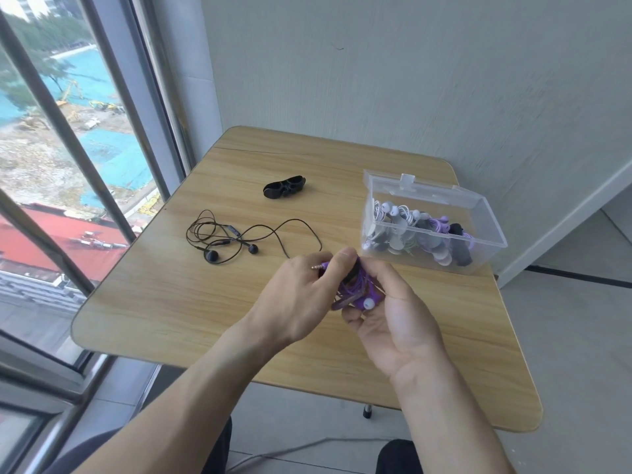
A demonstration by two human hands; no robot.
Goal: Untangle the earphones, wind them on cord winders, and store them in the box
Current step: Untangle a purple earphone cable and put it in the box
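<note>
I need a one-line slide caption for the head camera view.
Both hands, left and right, wind purple earphones; black earphones and black winder wait beside clear plastic box.

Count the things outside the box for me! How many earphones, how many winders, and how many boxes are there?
Earphones outside the box: 2, the black earphones lying loose and the purple earphones held by the left hand and right hand.
Empty winders: 1, the black winder.
Boxes: 1, the clear box.
Total: 4.
</note>
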